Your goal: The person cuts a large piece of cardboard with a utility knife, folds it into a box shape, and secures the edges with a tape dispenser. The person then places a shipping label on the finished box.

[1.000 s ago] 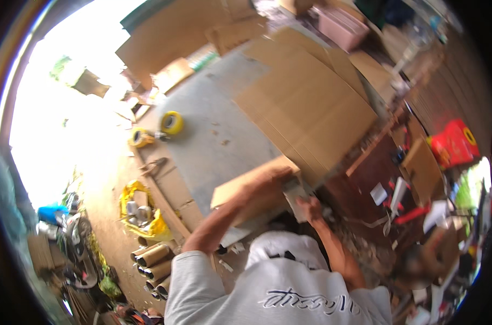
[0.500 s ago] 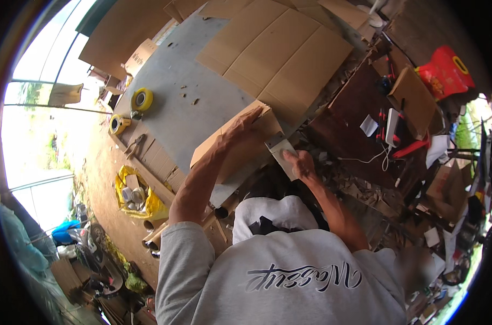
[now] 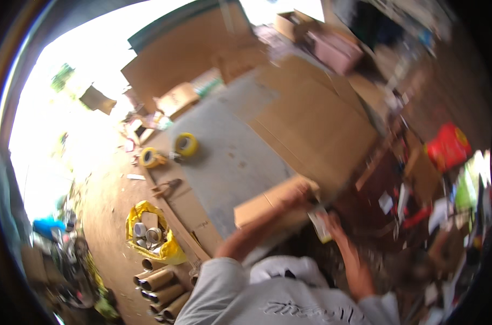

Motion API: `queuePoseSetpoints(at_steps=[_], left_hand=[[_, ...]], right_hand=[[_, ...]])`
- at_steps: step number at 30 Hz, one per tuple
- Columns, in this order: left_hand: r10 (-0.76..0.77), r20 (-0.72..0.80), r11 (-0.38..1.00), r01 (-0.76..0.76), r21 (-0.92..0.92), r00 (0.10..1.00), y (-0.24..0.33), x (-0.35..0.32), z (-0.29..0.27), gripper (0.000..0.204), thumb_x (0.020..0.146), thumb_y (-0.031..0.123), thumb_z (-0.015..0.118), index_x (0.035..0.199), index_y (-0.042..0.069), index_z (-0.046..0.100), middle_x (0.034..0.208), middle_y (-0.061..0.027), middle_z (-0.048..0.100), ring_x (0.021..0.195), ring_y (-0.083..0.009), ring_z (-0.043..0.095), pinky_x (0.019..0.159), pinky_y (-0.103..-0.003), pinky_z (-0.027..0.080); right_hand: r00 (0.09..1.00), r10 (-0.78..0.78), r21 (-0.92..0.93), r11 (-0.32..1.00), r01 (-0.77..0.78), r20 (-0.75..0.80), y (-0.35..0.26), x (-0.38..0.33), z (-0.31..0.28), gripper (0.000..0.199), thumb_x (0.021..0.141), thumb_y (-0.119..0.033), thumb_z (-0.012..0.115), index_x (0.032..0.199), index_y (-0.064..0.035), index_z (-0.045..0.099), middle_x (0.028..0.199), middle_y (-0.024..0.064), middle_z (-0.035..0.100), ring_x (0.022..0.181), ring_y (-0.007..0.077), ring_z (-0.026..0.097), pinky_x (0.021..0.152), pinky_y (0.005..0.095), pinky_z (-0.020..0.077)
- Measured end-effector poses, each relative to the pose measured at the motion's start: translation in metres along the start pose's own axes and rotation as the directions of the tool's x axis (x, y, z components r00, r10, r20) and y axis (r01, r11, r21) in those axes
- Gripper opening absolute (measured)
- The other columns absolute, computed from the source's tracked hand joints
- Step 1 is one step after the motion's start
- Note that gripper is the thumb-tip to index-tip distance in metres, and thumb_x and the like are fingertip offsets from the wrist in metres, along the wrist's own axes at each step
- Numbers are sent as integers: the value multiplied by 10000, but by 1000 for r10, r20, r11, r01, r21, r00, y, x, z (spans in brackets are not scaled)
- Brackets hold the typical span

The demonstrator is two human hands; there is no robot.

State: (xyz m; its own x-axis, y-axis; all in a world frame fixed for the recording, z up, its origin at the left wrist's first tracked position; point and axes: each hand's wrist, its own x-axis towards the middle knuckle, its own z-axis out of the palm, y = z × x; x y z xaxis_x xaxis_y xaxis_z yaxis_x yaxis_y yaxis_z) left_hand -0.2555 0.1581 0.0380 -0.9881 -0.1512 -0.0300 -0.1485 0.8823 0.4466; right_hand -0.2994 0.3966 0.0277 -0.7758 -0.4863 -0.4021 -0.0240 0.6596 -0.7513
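Note:
A narrow, closed cardboard box [image 3: 262, 201] lies at the near edge of the grey tabletop [image 3: 219, 162]. My left hand [image 3: 299, 194] rests over the box's right end, fingers laid along its top, though motion blurs them. Just beside that end, my right hand [image 3: 329, 221] is closed around a flat, pale, plate-like tool [image 3: 319, 227]. The tool's exact kind is too smeared to make out. Large flattened cardboard [image 3: 316, 119] covers the far right part of the table.
Two yellow tape rolls, one on the table [image 3: 186, 144] and another at its left edge [image 3: 148, 157], sit beyond the box. A yellow bag of rolls [image 3: 173, 250] and cardboard tubes [image 3: 160, 279] lie on the floor at left. Cluttered scraps and a red bag [image 3: 448, 147] are at right.
The view has swung, so the table, box and both hands appear lower and further right. My left hand stays on the box, and my right hand still holds the flat tool.

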Motion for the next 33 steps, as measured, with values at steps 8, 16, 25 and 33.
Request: queuePoseSetpoints(at_steps=[8,16,25,33], left_hand=[[-34,-251,982,80,173,967,27,14,40,355,903,218,613,1125,-56,651,925,-222,702,841,-365,693,686,-456,529],[-140,-42,989,142,36,989,36,14,24,447,889,188,630,1209,-123,591,1090,-292,682,1003,-396,700,804,-453,585],[-265,-71,964,264,-21,962,16,15,40,324,927,221,601,1152,4,687,982,-168,738,901,-334,726,697,-479,567],[-407,-41,894,407,186,912,45,61,50,199,884,338,691,1032,233,775,918,8,755,851,-220,733,579,-474,522]], right_hand=[[992,5,-275,961,30,126,-4,34,-23,510,917,-437,561,975,45,716,891,253,727,863,306,712,752,478,492],[976,173,-471,877,-90,135,-64,36,-20,492,891,-409,593,1053,35,729,1089,259,735,1024,345,718,844,476,515],[956,221,-926,365,100,191,-107,-21,28,516,895,-414,545,1253,-105,750,1351,198,677,1234,375,666,1062,480,505],[956,264,-630,766,-129,125,34,-75,19,764,810,-629,735,1116,71,733,1179,327,699,1184,423,678,949,465,537]])
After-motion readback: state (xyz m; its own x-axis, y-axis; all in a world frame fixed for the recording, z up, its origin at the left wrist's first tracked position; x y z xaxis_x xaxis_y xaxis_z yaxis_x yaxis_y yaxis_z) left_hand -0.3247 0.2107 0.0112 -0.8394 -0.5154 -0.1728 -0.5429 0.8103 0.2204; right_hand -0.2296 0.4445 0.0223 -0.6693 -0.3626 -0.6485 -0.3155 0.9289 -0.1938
